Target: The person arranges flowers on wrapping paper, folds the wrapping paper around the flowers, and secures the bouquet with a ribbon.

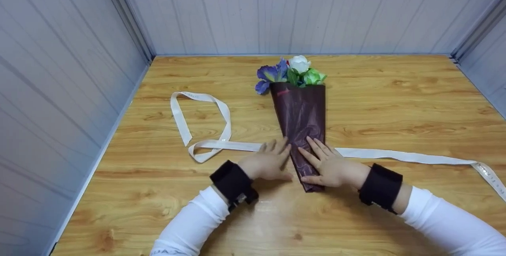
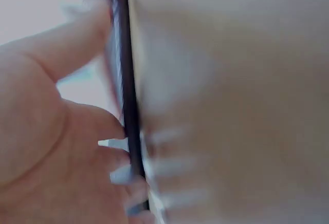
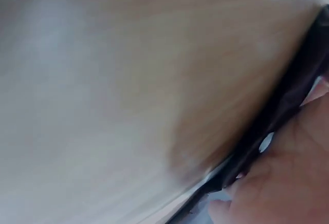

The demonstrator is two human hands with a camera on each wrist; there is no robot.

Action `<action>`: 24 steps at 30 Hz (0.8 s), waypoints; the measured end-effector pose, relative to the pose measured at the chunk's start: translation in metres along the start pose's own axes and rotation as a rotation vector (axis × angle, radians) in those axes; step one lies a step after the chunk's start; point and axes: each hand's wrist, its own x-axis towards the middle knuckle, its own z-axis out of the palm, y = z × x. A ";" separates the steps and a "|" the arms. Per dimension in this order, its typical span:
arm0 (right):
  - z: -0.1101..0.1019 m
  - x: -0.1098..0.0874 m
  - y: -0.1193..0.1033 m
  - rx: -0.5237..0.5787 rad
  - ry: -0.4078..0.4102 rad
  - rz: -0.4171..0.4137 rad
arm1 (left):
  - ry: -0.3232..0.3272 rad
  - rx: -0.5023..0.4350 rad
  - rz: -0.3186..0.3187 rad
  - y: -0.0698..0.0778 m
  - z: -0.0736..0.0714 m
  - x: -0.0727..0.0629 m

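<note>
A bouquet wrapped in dark maroon paper (image 1: pixel 302 110) lies on the table, its narrow end toward the person. Blue-purple (image 1: pixel 269 73), white (image 1: pixel 299 64) and green flowers (image 1: pixel 314 76) stick out of its top. My right hand (image 1: pixel 332 167) rests on the lower part of the wrap with its fingers spread. Along the lower left edge lies my left hand (image 1: pixel 269 163), fingers extended and fingertips right at the paper. A white ribbon (image 1: pixel 363 153) runs crosswise to both sides, its middle hidden by the bouquet and hands. Both wrist views show the wrap's dark edge (image 2: pixel 128 70) (image 3: pixel 288 95) against a palm.
The ribbon's left end forms a loose loop (image 1: pixel 226 115) on the wooden table (image 1: pixel 158 192); its other end reaches the right border of the head view. Pale panels (image 1: pixel 245 11) stand behind and at both sides. Each wrist wears a black band (image 1: pixel 381 187).
</note>
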 end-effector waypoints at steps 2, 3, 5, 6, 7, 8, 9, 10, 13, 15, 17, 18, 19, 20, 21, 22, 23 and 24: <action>-0.001 0.000 0.000 0.005 -0.006 0.004 | 0.027 -0.024 -0.047 -0.012 -0.006 -0.005; -0.001 0.001 0.000 0.001 -0.012 0.010 | 0.047 -0.028 -0.072 -0.018 -0.009 -0.006; -0.001 0.001 0.000 0.001 -0.022 0.017 | 0.101 -0.028 -0.123 -0.030 -0.014 -0.009; -0.001 0.002 -0.001 0.003 -0.027 0.020 | 0.129 -0.027 -0.151 -0.036 -0.017 -0.010; -0.001 0.002 -0.001 0.002 -0.032 0.023 | 0.156 -0.030 -0.178 -0.041 -0.019 -0.011; -0.001 0.002 -0.001 0.001 -0.036 0.027 | 0.180 -0.035 -0.204 -0.046 -0.020 -0.011; -0.001 0.003 -0.001 0.001 -0.039 0.032 | 0.203 -0.044 -0.230 -0.050 -0.021 -0.011; -0.002 0.003 -0.001 0.008 -0.039 0.033 | 0.227 -0.053 -0.253 -0.053 -0.021 -0.011; -0.001 0.003 -0.001 0.016 -0.035 0.035 | 0.258 -0.072 -0.291 -0.060 -0.020 -0.011; -0.001 0.003 -0.001 0.017 -0.029 0.034 | 0.266 -0.078 -0.280 -0.062 -0.018 -0.011; -0.001 0.003 -0.001 0.012 -0.026 0.032 | 0.287 -0.067 -0.241 -0.064 -0.017 -0.013; -0.001 0.003 -0.001 0.008 -0.026 0.032 | 0.289 -0.078 -0.220 -0.066 -0.018 -0.014; -0.001 0.003 -0.001 0.003 -0.025 0.032 | 0.291 -0.093 -0.196 -0.067 -0.019 -0.016; -0.001 0.003 -0.002 0.002 -0.024 0.034 | 0.288 -0.118 -0.175 -0.069 -0.021 -0.018; -0.001 0.003 -0.002 0.001 -0.025 0.035 | 0.286 -0.140 -0.153 -0.071 -0.023 -0.020; -0.001 0.003 -0.003 -0.001 -0.026 0.036 | 0.280 -0.169 -0.138 -0.073 -0.025 -0.023; -0.002 0.002 -0.003 0.000 -0.026 0.038 | 0.264 -0.212 -0.127 -0.076 -0.028 -0.025; -0.002 0.002 -0.003 -0.003 -0.026 0.039 | 0.243 -0.258 -0.125 -0.079 -0.031 -0.028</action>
